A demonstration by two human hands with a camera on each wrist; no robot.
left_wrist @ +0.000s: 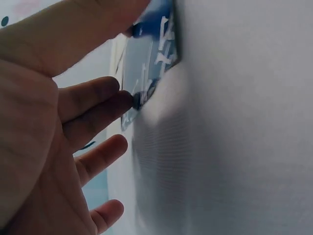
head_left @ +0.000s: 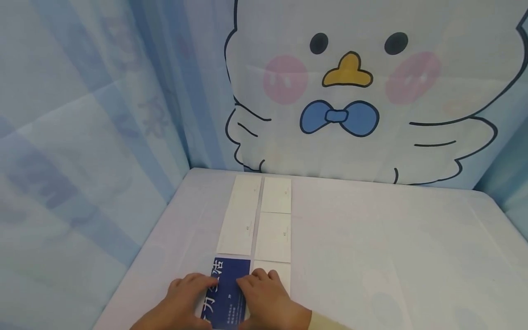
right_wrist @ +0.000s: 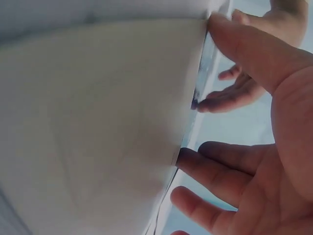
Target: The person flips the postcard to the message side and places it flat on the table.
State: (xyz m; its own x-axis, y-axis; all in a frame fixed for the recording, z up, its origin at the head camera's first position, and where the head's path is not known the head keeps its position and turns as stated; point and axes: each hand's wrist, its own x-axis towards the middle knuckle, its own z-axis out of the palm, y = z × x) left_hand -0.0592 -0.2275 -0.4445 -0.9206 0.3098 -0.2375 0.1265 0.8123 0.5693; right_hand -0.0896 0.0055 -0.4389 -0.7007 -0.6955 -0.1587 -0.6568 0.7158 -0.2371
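Observation:
A dark blue card [head_left: 228, 293] with white lettering lies flat on the table at the front, between the two hands. My left hand [head_left: 181, 300] touches its left edge, thumb toward me and index fingertip farther up. The left wrist view catches the blue card [left_wrist: 164, 36] nearly edge-on beside extended fingers. Along the right edge, my right hand [head_left: 270, 298] rests with fingertips on the card's border and partly over a white card [head_left: 280, 266]. In the right wrist view a pale card [right_wrist: 112, 112] fills the left side, fingertips right at its edge.
Beyond the blue card lies a long white card [head_left: 239, 220]. Beside it, a column of white cards [head_left: 273, 236] runs toward the far edge of the pale table [head_left: 392, 256]. Printed curtains [head_left: 82, 114] hang on the left and behind.

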